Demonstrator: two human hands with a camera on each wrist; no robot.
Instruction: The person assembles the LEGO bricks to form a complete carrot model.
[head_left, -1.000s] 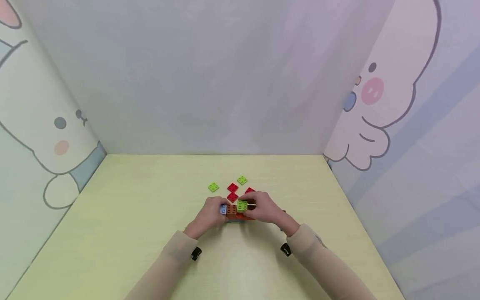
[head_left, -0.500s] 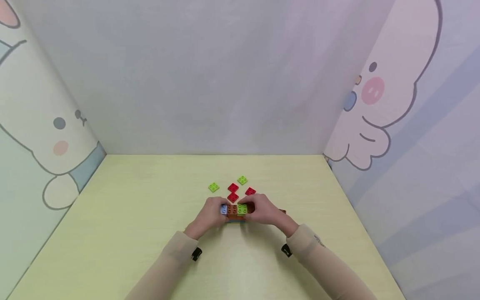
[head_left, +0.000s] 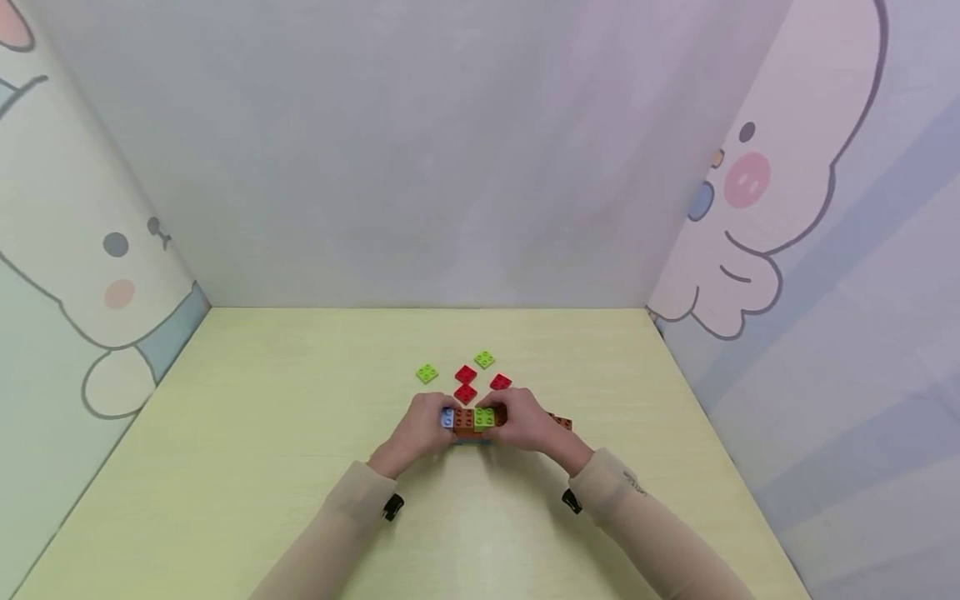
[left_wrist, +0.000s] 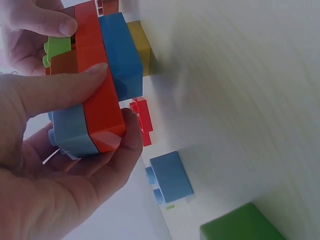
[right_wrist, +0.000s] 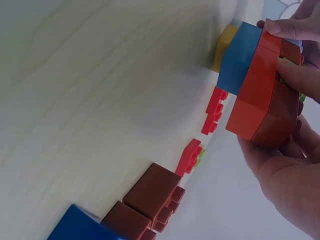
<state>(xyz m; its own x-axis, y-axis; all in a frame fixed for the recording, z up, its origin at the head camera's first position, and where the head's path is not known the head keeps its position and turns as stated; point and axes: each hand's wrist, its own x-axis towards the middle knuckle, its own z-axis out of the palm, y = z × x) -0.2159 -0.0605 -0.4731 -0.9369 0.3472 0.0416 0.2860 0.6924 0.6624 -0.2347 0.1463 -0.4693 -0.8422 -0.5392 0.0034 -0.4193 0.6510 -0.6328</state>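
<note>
A layered block structure stands on the table between both hands: a yellow block [left_wrist: 139, 48] at the bottom, a blue block [left_wrist: 121, 56] over it, then a red-orange layer [right_wrist: 253, 92]. The top row holds a light blue block [left_wrist: 74, 131], brown ones [head_left: 464, 418] and a lime green one [head_left: 484, 418]. My left hand [head_left: 420, 427] grips the left end, thumb on the near side, fingers on the far side. At the right, my right hand [head_left: 527, 421] pinches the lime green block, seated in the row beside a dark brown block [right_wrist: 278, 116].
Thin red plates [head_left: 466, 393] and lime green plates [head_left: 427, 373] lie beyond the structure. Brown blocks [right_wrist: 152, 191] and a dark blue block [right_wrist: 80, 225] are right of it; a light blue block [left_wrist: 171, 177] and a green block [left_wrist: 243, 224] are left.
The lime green block has come down from slightly above into the top row, level with the brown block beside it. My right hand moved down with it; my left hand kept its grip.
</note>
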